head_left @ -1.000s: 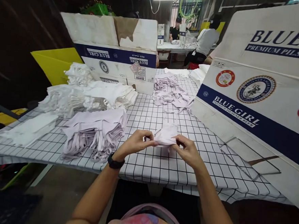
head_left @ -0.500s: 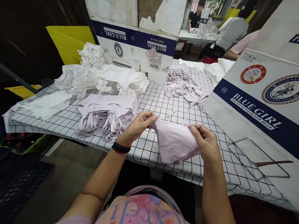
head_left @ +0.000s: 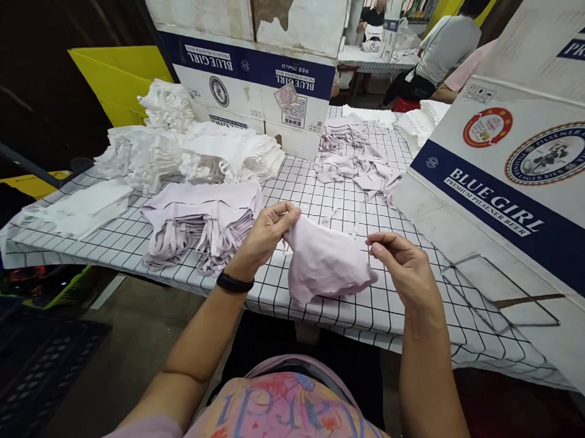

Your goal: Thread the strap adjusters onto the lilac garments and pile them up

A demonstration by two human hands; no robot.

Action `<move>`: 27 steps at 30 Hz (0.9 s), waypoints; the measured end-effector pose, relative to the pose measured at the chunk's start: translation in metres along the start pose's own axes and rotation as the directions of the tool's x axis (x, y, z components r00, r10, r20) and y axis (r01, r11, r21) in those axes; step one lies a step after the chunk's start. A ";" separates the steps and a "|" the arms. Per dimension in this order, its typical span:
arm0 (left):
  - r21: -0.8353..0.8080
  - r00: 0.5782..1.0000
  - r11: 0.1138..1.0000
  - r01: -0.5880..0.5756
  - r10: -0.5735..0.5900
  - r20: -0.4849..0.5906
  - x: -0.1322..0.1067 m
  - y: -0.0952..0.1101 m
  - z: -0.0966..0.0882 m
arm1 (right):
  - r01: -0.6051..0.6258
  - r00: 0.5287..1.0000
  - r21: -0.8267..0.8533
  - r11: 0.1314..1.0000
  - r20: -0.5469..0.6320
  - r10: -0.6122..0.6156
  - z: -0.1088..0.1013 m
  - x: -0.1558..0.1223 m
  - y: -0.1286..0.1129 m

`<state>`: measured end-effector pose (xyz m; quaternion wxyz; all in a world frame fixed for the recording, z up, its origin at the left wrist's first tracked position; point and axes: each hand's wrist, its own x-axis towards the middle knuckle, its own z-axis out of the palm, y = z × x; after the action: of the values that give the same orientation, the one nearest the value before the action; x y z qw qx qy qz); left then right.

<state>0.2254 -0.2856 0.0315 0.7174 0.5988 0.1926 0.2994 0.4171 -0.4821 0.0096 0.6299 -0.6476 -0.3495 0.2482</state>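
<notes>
My left hand point(head_left: 272, 229), with a dark band at the wrist, is closed in a pinch on the upper left corner of a pale lilac cloth piece point(head_left: 327, 261). The soft cloth hangs above the table's near edge. My right hand point(head_left: 402, 263) is beside the cloth's right end, thumb and forefinger pinched together; whatever is between them, perhaps a thread, is too small to make out. Left of my left hand lies a neat stack of lilac strapped pieces point(head_left: 202, 223). Beyond the held cloth, loose lilac pieces point(head_left: 359, 170) lie scattered.
White cloth piles point(head_left: 187, 148) and flat white pieces point(head_left: 80, 207) cover the table's left side. An upturned beer carton point(head_left: 260, 103) stands behind; another carton point(head_left: 520, 188) with a wire frame point(head_left: 500, 293) borders the right. Other people sit farther back.
The right end of the lilac cloth has come away from my right hand's grip and droops. My left hand still pinches its corner. The camera view has shifted slightly.
</notes>
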 end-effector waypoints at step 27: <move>-0.159 0.997 0.985 0.061 -0.052 0.063 -0.003 0.015 0.009 | -0.151 0.967 0.544 0.826 -0.094 0.239 0.019 -0.020 0.003</move>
<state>0.2258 -0.2926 0.0478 0.7768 0.5420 0.1637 0.2756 0.3905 -0.4846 0.0029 0.7815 -0.4975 -0.1479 0.3462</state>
